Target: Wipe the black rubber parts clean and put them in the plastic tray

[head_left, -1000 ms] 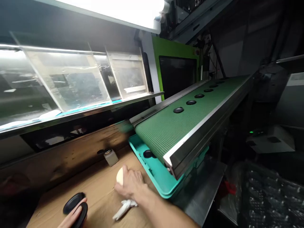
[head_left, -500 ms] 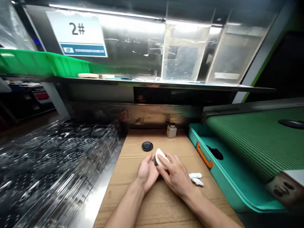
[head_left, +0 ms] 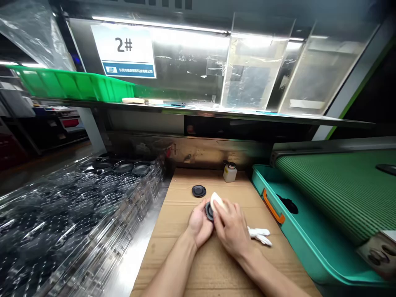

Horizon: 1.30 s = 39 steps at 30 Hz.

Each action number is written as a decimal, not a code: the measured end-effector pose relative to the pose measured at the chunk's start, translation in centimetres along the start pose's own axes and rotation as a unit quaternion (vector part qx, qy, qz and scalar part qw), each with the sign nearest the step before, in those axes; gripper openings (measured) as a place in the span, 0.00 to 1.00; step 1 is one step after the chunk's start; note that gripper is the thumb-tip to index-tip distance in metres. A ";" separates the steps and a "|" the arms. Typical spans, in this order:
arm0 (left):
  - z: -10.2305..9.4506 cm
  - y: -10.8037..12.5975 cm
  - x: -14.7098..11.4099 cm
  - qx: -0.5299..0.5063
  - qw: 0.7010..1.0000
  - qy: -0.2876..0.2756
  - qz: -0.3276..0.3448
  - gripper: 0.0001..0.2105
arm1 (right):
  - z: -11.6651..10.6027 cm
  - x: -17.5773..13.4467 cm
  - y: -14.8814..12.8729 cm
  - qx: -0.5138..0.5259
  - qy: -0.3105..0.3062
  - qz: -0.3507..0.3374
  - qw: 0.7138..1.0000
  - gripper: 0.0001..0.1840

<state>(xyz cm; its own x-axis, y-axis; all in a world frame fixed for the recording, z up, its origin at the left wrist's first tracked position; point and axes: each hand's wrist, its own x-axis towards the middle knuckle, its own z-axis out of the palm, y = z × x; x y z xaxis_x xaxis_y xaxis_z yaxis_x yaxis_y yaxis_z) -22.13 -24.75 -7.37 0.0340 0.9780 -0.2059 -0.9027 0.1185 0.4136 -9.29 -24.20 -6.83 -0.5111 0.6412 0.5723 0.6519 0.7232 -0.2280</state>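
Observation:
My left hand is closed around a small round black plastic part, its ringed face partly showing. In my right hand is a cream-white pad, sponge-like, pinched by the fingers and held against or just over the part's right side. Fingers hide where the two meet. Beyond my hands, a second round black part lies flat on the cardboard. White gloves or cloth rest beside my right wrist.
A small square bottle stands at the cardboard's far edge. On the left are stacked clear trays of black parts. A teal bin with an orange handle and a green conveyor belt are on the right. A metal shelf crosses above.
My right hand and the white pad have shifted right across the black part, so more of its face shows. The whole view has also swung slightly left.

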 end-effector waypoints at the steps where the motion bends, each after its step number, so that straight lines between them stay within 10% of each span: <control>1: 0.0 0.0 0.0 -0.002 1.000 0.007 -0.005 0.13 | 0.0 -0.2 -0.4 0.003 -0.013 -0.007 1.000 0.23; 39: -0.4 0.4 0.2 0.159 0.985 0.066 0.008 0.20 | -0.1 -0.5 -1.0 0.013 -0.059 -0.039 0.997 0.23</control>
<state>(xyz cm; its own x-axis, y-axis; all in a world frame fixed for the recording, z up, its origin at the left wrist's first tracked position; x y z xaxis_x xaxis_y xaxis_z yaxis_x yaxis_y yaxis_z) -22.70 -24.56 -7.63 -0.0533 0.9516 -0.3026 -0.7220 0.1726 0.6700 -9.66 -25.25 -6.83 -0.6234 0.6077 0.4920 0.5942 0.7772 -0.2071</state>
